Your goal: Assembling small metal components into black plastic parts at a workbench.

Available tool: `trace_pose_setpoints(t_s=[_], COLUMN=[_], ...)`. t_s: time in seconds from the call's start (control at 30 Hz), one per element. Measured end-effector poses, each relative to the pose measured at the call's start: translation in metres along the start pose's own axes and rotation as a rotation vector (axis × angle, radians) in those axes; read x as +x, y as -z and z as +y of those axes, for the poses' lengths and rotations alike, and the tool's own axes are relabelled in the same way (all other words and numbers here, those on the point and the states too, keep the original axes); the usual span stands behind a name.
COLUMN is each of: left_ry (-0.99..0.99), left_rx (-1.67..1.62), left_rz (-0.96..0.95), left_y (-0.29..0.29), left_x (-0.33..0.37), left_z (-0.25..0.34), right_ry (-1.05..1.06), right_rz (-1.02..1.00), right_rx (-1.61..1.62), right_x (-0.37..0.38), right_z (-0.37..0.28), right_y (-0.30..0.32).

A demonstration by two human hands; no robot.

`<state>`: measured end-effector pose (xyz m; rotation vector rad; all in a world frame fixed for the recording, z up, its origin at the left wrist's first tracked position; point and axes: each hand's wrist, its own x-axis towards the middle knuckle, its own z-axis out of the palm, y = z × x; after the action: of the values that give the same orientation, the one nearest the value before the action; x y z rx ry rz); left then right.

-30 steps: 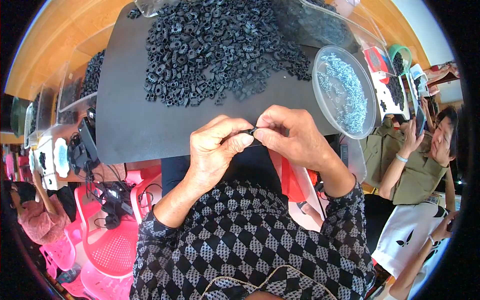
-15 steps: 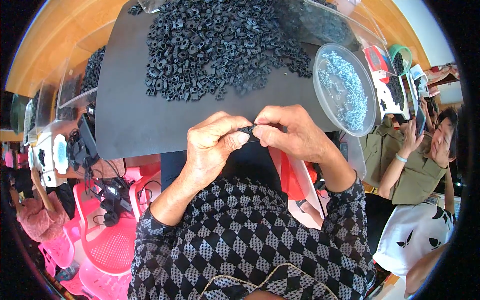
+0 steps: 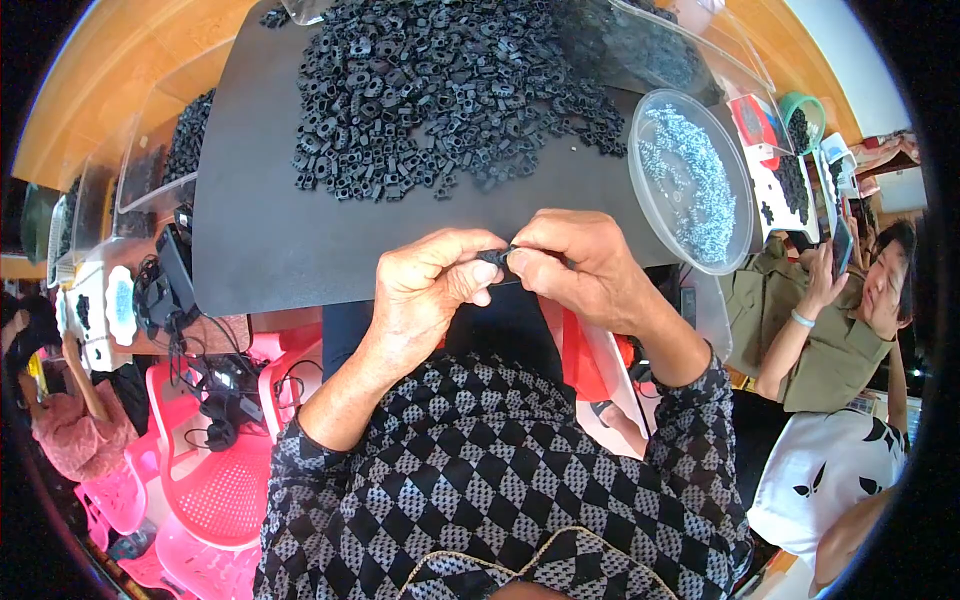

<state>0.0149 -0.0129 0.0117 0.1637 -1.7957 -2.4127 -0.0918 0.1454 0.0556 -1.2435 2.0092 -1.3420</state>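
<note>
Between my two hands, just off the table's near edge, is a small black plastic part (image 3: 492, 257). My left hand (image 3: 430, 285) pinches its left end with thumb and forefinger. The thumb and forefinger of my right hand (image 3: 575, 262) close on its right end. Fingertips cover much of the part, so its exact shape cannot be made out. Beyond my hands a large heap of similar black plastic parts (image 3: 430, 100) lies on the dark table (image 3: 290, 240). To the right stands a round clear tub (image 3: 641, 190) with many small pale-blue pieces (image 3: 705, 200) in it.
A clear bin (image 3: 640, 45) of dark parts stands at the far right of the table. On the left are a tray of black parts (image 3: 190, 135), black cables (image 3: 165, 300) and a pink chair (image 3: 215, 480). At right a person (image 3: 830, 350) holds a phone (image 3: 842, 245).
My fingers have shifted slightly around the black part, and a little more of it shows. Both hands still hold it in nearly the same place.
</note>
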Motion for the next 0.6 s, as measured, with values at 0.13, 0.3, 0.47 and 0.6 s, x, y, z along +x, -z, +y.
trace_pose_setpoints(t_s=[0.13,0.3,0.47,0.6], left_ry=[0.005,0.040,-0.020,-0.066], left_rx=[0.016,-0.030,0.016,0.123], left_rz=[-0.013,-0.006,0.018,0.036], left_y=[0.0012,0.0009,-0.0022,-0.0037], left_x=[0.0004,-0.0013,-0.0015,-0.0028], left_z=[-0.0007,-0.0023,-0.0051,-0.0063], right_ry=[0.100,0.155,0.102,0.107], right_rz=[0.011,0.012,0.038,-0.055], right_rx=[-0.124,-0.264,-0.270,-0.315], right_x=[0.0006,0.0005,0.0017,0.0025], right_z=[0.0043,0.0072,0.0082,0.0065], right_y=[-0.0029,-0.0048,-0.0067,-0.0045])
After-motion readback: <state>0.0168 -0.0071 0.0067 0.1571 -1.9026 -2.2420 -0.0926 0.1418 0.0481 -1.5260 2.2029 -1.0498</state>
